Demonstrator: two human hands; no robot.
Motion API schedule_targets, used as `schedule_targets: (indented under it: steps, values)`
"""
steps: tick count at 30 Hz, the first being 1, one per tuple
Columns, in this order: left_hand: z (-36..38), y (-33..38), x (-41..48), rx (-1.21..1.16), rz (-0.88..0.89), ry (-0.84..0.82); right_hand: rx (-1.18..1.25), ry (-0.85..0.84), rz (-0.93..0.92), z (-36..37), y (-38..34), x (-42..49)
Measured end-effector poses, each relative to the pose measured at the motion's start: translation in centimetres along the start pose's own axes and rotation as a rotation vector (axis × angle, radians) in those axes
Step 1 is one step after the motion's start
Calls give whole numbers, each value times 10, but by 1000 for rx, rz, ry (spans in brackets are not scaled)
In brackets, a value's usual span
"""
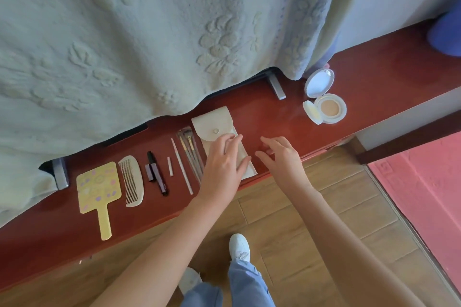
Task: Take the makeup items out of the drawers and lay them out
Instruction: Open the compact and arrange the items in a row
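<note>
A row of makeup items lies on the red-brown wooden ledge [249, 109]. From the left: a yellow hand mirror [96, 187], a cream comb [132, 179], a dark mascara tube [157, 174], a small white stick [170, 166], a long white pencil [182, 166], several clear-handled brushes [190, 154] and a cream snap pouch [214, 127]. My left hand [223, 157] rests with straight fingers on the pouch's lower half. My right hand [279, 154] hovers beside it, fingers loosely spread, holding nothing. An open white cushion compact [326, 99] sits farther right.
A pale green embossed bedspread [149, 32] hangs over the ledge's back edge, with grey metal brackets [277, 86] under it. A blue object [446, 35] sits at the far right. Below are wood-look floor tiles [311, 232], a pink mat [424, 182] and my white shoe [239, 247].
</note>
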State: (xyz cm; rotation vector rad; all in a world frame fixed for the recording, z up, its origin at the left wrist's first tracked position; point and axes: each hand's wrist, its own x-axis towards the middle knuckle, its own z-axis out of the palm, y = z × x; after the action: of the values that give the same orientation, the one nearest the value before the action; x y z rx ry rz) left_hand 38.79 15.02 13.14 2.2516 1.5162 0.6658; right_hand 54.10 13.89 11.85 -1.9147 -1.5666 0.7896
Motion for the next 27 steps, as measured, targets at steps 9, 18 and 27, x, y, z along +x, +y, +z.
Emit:
schedule_targets:
  steps: [9, 18, 27]
  values:
    - [62, 74, 77, -70, 186, -63, -38, 263, 121, -94, 51, 9]
    - [106, 89, 123, -57, 217, -107, -123, 294, 244, -135, 110, 54]
    - [114, 82, 123, -82, 221, -92, -89, 248, 273, -123, 113, 75]
